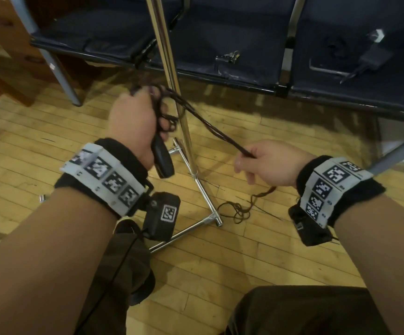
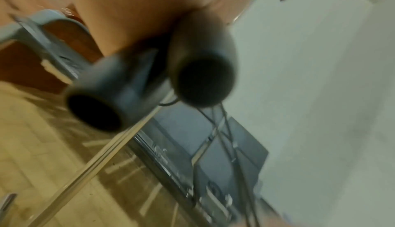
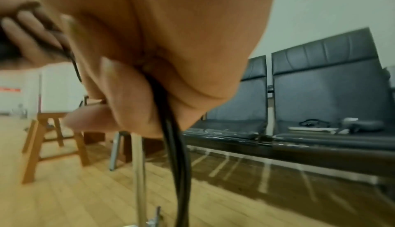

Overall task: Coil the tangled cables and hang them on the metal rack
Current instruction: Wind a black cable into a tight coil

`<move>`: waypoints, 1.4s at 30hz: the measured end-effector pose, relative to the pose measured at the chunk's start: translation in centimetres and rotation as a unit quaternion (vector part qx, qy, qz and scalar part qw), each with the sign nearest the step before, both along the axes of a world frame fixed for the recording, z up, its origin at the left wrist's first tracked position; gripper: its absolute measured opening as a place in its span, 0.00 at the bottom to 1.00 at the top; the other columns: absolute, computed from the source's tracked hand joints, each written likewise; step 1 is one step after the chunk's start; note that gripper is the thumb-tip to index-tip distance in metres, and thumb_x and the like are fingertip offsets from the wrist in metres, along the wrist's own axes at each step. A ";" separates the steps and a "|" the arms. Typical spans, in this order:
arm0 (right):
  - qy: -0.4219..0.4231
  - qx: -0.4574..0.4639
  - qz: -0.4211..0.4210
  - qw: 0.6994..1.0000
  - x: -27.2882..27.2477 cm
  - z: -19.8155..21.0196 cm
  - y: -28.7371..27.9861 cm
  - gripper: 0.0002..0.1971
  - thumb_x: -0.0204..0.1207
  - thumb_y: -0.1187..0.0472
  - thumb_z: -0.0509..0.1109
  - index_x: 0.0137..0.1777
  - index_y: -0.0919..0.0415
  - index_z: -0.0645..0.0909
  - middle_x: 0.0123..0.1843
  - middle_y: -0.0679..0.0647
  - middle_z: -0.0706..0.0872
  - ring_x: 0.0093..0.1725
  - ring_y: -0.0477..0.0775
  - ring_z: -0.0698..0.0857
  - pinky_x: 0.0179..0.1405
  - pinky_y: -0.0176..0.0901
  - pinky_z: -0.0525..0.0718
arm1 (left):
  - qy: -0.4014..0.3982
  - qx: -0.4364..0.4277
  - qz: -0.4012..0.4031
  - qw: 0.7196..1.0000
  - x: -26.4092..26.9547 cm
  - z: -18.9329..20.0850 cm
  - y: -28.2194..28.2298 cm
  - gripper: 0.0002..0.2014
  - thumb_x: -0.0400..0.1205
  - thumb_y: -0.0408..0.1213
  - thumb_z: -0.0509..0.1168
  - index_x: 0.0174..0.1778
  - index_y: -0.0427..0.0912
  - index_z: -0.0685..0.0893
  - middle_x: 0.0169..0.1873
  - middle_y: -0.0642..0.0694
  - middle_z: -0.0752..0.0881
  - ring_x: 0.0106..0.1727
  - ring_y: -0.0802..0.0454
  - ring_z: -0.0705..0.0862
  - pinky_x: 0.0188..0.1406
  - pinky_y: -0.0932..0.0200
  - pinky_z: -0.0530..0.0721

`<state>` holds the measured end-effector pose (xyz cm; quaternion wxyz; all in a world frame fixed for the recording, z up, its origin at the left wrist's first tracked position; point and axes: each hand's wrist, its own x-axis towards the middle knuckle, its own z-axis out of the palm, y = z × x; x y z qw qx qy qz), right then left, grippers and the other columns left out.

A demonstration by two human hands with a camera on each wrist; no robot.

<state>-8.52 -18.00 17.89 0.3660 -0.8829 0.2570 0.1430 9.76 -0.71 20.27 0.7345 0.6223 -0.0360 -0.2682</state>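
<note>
A row of dark seats spans the far side, the metal rack upright before it on the wooden floor. The left hand grips the coiled cable near the rack's pole; the right hand pinches its strands, whose tail trails onto the floor.

No words, brands or numbers could be read. The grey wristbands carried only square black-and-white coded markers, as did the black camera box hanging just below the left one. A red sign on the far wall was too blurred to read.
</note>
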 end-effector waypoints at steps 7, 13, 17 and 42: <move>0.059 -0.227 -0.112 0.966 -1.1 -0.4 -3.4 0.14 0.90 0.47 0.60 0.51 0.53 0.82 0.43 0.53 0.87 0.40 0.53 0.85 0.36 0.47 0.81 | -0.023 0.031 0.089 0.995 2.3 -0.1 1.0 0.07 0.86 0.42 0.64 0.56 0.48 0.84 0.35 0.51 0.85 0.25 0.57 0.81 0.21 0.60 0.77; -0.036 -0.129 -0.042 0.990 -0.2 -0.1 -0.7 0.29 0.84 0.53 0.67 0.84 0.39 0.67 0.82 0.45 0.74 0.76 0.48 0.75 0.63 0.38 0.71 | -0.097 0.180 -0.161 0.965 -1.1 -1.4 -0.2 0.07 0.90 0.46 0.66 0.55 0.49 0.87 0.35 0.50 0.89 0.28 0.55 0.86 0.24 0.58 0.80; -0.189 0.195 -0.141 0.952 2.3 0.8 2.8 0.21 0.80 0.44 0.63 0.72 0.38 0.83 0.72 0.39 0.86 0.72 0.45 0.82 0.77 0.56 0.75 | -0.145 0.156 -0.315 0.925 -3.5 -1.7 -0.8 0.07 0.90 0.46 0.66 0.48 0.52 0.87 0.33 0.51 0.91 0.30 0.53 0.87 0.22 0.60 0.78; -0.197 0.133 -0.088 0.967 2.2 1.2 2.9 0.21 0.89 0.41 0.60 0.44 0.46 0.90 0.24 0.40 0.77 0.25 0.38 0.75 0.26 0.33 0.82 | -0.204 0.210 -0.347 0.891 -4.0 -2.3 -1.1 0.07 0.90 0.45 0.67 0.52 0.49 0.88 0.42 0.53 0.96 0.33 0.55 0.94 0.22 0.67 0.79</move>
